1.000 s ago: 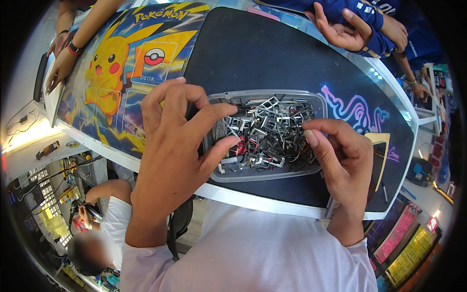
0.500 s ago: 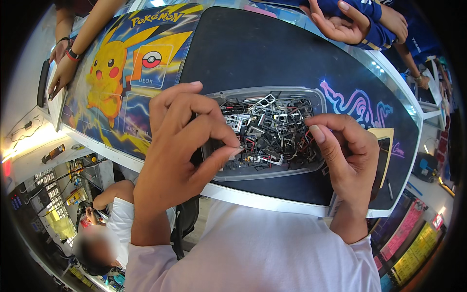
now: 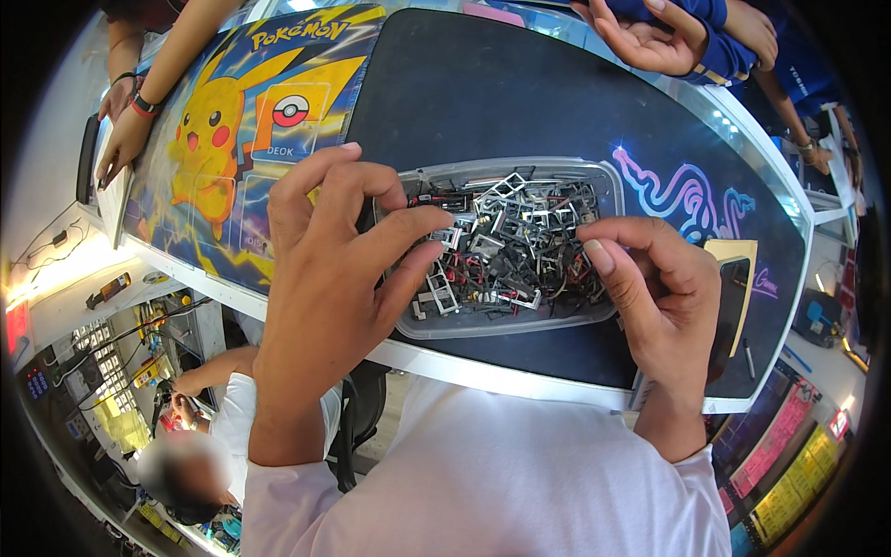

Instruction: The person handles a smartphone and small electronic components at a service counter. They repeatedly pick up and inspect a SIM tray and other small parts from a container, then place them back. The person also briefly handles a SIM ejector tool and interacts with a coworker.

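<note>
A clear plastic tub [image 3: 506, 330] stands in front of me, filled with a jumble of small black and silver frame-like parts [image 3: 506, 243]. Over its left side is my left hand [image 3: 339, 246], thumb and forefinger apart above the parts, the other fingers loosely bent. Nothing shows between those fingertips. At the tub's right rim, my right hand [image 3: 664, 297] has thumb and forefinger pressed together. Whatever they hold, if anything, is too small to make out. A loose silver frame part [image 3: 441, 288] lies just below my left thumb.
The tub rests on a black desk mat [image 3: 445, 102], beside a colourful cartoon mat [image 3: 200, 139]. A dark flat object with a tan edge [image 3: 742, 269] lies right of my right hand. Other people's hands [image 3: 650, 42] are across the counter; a seated person [image 3: 223, 432] is lower left.
My left hand has moved slightly up and its thumb and forefinger have parted from a pinch. The silver frame part shows below them now. My right hand stays almost still.
</note>
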`<state>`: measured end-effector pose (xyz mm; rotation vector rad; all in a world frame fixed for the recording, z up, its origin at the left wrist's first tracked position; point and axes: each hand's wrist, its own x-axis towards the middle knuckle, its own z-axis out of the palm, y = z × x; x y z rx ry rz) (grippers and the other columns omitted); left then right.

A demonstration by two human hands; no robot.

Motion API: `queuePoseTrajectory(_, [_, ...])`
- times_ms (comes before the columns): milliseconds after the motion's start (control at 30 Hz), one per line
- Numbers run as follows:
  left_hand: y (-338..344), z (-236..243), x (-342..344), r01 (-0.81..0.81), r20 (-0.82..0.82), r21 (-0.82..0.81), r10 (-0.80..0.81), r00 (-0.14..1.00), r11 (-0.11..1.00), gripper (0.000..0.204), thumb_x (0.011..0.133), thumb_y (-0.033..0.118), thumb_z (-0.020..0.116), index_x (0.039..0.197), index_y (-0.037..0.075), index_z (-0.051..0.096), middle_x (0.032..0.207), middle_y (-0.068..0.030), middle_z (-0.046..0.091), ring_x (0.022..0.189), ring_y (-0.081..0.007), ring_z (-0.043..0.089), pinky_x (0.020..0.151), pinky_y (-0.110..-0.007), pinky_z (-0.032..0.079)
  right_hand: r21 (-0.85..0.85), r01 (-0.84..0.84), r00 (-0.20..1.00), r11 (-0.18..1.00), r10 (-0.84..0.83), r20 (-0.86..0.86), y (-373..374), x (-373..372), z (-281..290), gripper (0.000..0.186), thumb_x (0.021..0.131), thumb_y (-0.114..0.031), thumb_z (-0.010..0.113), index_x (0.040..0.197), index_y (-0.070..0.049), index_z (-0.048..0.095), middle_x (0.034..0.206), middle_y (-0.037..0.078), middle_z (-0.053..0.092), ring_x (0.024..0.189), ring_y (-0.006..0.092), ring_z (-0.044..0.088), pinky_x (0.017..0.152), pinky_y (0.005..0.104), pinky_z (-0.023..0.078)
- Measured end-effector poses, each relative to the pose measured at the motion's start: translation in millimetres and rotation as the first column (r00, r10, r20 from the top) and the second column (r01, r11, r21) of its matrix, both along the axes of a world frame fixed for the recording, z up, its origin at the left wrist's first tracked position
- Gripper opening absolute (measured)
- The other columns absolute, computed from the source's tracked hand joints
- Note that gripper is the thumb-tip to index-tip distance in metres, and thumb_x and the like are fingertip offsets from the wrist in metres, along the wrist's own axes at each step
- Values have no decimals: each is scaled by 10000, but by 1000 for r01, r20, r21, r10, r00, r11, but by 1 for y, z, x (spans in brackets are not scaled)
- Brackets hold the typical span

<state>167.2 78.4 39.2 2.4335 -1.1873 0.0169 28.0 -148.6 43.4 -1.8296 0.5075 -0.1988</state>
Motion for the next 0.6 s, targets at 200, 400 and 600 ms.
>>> queuePoseTrajectory(200, [-1, 1, 9, 55, -60, -7, -55, 997, 998, 292, 755, 146, 916, 1026, 179, 813, 1111, -18, 597, 1346, -341, 472, 1143, -494, 363, 6, -31, 999, 1000, 31, -20, -1, -2, 2, 120, 1012, -54, 758, 1119, -8, 787, 813, -69, 659, 647, -20, 435, 571, 179, 268])
queuePoseTrajectory(400, [-2, 1, 6, 55, -57, 10, -54, 997, 998, 281, 762, 125, 906, 1013, 156, 786, 1132, -33, 576, 1326, -355, 472, 1157, -498, 359, 14, -38, 999, 999, 38, 5, -1, -3, 2, 116, 1012, -50, 757, 1115, -10, 790, 849, -57, 687, 645, -20, 441, 573, 176, 282])
queuePoseTrajectory(600, [-1, 3, 13, 91, -150, -47, -97, 984, 995, 233, 768, 137, 903, 947, 136, 754, 1084, -40, 554, 1297, -352, 479, 1161, -522, 348, 9, -4, 999, 1000, 4, 35, -1, -1, -3, 93, 990, -56, 778, 1057, 6, 795, 757, -29, 673, 587, -10, 436, 514, 194, 284])
